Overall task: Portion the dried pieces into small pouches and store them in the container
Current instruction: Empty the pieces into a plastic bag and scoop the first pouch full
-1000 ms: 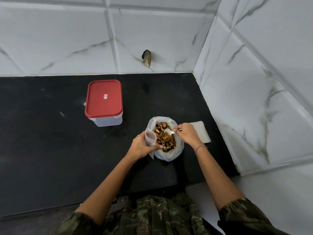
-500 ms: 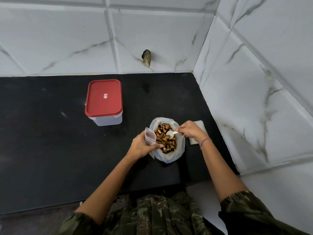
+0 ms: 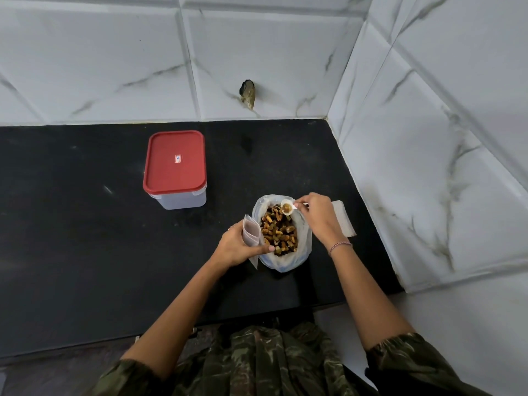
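At the bottom edge of the frame a camouflage-patterned garment (image 3: pixel 265 364) is cut off, and both forearms reach up from it over the black bench (image 3: pixel 85 238). Just right of centre the left hand (image 3: pixel 238 248) curls round a small clear pouch (image 3: pixel 252 232), holding it upright with its mouth open. The pouch's lower part is hidden behind the fingers, and whether anything lies inside is hard to make out. Just beside it on the right sits a thin plastic bag (image 3: pixel 303 244), open at the top and full of brown and yellow dried pieces (image 3: pixel 280 234). Over the bag's far rim the right hand (image 3: pixel 318 217) pinches the handle of a small white scoop (image 3: pixel 287 208) whose bowl carries a few pieces; fingers cover most of the handle. A flat white sheet (image 3: pixel 344 221) lies right of the bag, partly hidden under that hand; I cannot tell what it is. Farther up and left, well apart from the bag, stands the clear container (image 3: pixel 183 200) with its red lid (image 3: pixel 175 162) on. On the tiled wall (image 3: pixel 100 67) at upper centre sits a dark lump (image 3: pixel 248 92), too blurred to identify.
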A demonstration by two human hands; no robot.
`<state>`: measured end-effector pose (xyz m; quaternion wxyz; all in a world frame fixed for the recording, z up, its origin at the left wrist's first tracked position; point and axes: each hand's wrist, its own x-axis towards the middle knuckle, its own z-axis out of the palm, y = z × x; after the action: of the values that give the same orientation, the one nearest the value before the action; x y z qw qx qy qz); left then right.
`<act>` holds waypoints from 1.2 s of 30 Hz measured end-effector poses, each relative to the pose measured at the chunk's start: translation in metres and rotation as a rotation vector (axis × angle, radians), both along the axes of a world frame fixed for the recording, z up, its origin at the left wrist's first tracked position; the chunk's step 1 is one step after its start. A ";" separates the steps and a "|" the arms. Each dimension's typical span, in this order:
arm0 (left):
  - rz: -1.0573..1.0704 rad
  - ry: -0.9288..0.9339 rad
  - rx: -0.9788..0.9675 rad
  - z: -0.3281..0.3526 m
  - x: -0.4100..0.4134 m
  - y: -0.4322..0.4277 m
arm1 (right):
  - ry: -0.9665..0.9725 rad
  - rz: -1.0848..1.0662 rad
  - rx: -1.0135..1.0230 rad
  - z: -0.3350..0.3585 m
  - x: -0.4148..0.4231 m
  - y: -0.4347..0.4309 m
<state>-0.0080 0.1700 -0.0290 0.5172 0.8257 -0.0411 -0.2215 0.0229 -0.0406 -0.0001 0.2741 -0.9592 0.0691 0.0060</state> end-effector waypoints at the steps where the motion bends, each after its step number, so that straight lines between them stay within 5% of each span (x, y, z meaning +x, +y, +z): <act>1: -0.003 0.001 0.001 -0.001 0.001 0.001 | -0.014 0.028 -0.056 -0.001 0.000 0.003; 11: -0.041 0.017 -0.037 -0.010 0.006 0.003 | -0.176 0.309 -0.422 -0.014 -0.017 0.013; 15: -0.064 0.090 -0.097 -0.013 0.010 0.006 | -0.150 0.287 -0.360 -0.027 -0.035 0.014; 20: -0.033 0.103 -0.123 -0.019 0.010 0.007 | -0.102 0.071 -0.052 -0.029 -0.042 0.014; 32: 0.017 0.065 -0.125 -0.015 0.006 0.002 | 0.317 -0.061 0.129 -0.003 -0.017 -0.006; 36: 0.024 0.055 -0.126 -0.012 0.005 0.000 | 0.297 -0.058 0.088 -0.005 -0.013 -0.001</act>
<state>-0.0032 0.1702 -0.0414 0.5717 0.7855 -0.0305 -0.2348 0.0099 -0.0421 -0.0052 0.3025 -0.9325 0.1361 0.1428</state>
